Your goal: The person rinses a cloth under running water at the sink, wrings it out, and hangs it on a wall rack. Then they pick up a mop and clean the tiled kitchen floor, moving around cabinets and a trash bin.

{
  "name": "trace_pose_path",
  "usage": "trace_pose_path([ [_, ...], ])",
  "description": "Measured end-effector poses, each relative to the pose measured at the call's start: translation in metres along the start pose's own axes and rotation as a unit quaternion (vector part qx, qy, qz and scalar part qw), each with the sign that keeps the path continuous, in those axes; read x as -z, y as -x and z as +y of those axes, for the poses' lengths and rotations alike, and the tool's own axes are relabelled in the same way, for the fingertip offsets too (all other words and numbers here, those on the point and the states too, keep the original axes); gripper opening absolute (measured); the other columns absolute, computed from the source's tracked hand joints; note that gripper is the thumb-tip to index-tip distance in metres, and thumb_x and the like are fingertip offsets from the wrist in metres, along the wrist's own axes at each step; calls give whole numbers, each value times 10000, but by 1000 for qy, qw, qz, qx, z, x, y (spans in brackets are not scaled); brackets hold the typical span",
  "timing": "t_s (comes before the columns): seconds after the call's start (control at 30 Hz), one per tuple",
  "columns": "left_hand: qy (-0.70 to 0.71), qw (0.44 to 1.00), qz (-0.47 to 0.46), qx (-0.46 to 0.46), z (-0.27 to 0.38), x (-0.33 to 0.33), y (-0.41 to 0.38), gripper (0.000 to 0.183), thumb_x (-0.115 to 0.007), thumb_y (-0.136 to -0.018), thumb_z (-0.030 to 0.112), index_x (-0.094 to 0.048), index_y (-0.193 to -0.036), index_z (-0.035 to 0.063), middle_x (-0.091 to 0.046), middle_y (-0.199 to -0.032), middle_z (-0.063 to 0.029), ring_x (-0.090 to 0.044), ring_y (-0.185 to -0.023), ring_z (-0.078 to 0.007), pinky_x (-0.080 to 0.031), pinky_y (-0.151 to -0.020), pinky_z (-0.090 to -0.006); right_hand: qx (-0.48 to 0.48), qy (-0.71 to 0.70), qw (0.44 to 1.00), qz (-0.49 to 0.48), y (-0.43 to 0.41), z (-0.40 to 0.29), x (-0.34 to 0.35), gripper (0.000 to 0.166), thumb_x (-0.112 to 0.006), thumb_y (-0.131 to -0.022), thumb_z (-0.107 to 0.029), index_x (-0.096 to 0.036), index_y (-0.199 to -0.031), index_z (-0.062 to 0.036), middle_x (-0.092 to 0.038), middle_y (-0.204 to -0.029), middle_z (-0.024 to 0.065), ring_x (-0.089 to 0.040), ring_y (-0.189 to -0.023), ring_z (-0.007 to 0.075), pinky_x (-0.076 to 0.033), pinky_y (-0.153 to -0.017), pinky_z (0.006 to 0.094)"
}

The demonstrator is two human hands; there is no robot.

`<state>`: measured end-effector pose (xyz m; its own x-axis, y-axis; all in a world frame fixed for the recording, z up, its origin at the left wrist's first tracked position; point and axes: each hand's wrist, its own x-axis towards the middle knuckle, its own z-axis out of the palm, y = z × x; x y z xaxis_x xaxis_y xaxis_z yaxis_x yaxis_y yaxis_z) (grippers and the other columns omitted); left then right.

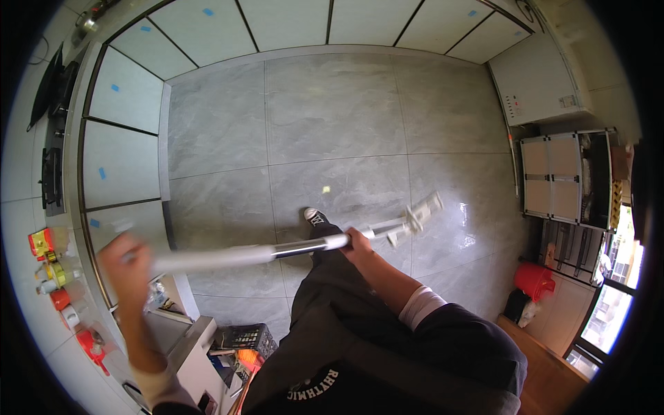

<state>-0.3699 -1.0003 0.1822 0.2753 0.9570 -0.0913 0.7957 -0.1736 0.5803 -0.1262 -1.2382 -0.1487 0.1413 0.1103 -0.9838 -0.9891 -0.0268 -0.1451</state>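
Note:
A white and silver mop (298, 249) slants across in front of me, raised above the floor. My right hand (358, 245) is closed around its pole, near the white head. Blurred by motion, my left hand (125, 262) grips the white far end of the handle. The mop head (417, 218), with a folded white frame, points to the upper right over the tiles. A small pale yellow piece (326, 190) lies on the grey tiled floor (332, 114), just ahead of my shoe (315, 216).
White cabinets (122, 166) line the left and far sides. Jars and bottles (52, 280) stand on the left counter. A black plastic crate (244, 337) is near my left leg. To the right are a rack (550, 179), a red bucket (533, 281) and a wooden surface (542, 358).

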Motion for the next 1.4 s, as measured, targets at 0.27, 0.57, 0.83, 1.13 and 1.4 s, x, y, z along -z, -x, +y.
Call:
trace_pose_path([
  [0.27, 59, 992, 21, -113, 38, -46, 25, 158, -500, -616, 19, -392, -506, -16, -344, -437, -31, -321, -458, -64, -280, -408, -234, -8, -15, 997, 78, -7, -5, 98, 119, -513, -644, -83, -426, -721, -61, -449, -682, 72, -483, -614, 203, -465, -550, 380],
  [0.57, 3, 958, 267, -106, -34, 138, 159, 135, -491, -659, 33, -422, -554, -15, -375, -525, -15, -340, -527, -95, -279, -496, -226, 16, 86, 987, -132, 131, 32, -28, 105, -517, -693, -76, -428, -720, -26, -451, -683, 73, -475, -647, 190, -455, -584, 331],
  [0.83, -112, 855, 505, 37, -44, 220, 332, 258, -471, -787, 152, -349, -585, 49, -284, -560, 21, -289, -530, -67, -250, -486, -204, -46, 272, 932, -236, 194, 147, -112, 163, -558, -669, -101, -432, -749, -35, -436, -699, 53, -469, -622, 167, -458, -537, 305],
  [1.13, -165, 885, 411, 144, -9, 174, 307, 240, -453, -753, 79, -314, -564, 31, -278, -547, 12, -260, -539, -68, -227, -482, -206, -60, 295, 921, -246, 130, 246, -179, 225, -575, -620, -73, -444, -786, 5, -476, -724, 109, -525, -625, 248, -483, -490, 395],
  [1.4, -210, 900, 381, 14, 10, 209, 231, 261, -462, -804, 145, -361, -603, 11, -308, -592, 18, -294, -579, -74, -282, -552, -195, -100, 219, 927, -286, 134, 160, -174, 237, -577, -641, -96, -440, -791, 26, -487, -679, 105, -539, -565, 241, -500, -451, 368],
])
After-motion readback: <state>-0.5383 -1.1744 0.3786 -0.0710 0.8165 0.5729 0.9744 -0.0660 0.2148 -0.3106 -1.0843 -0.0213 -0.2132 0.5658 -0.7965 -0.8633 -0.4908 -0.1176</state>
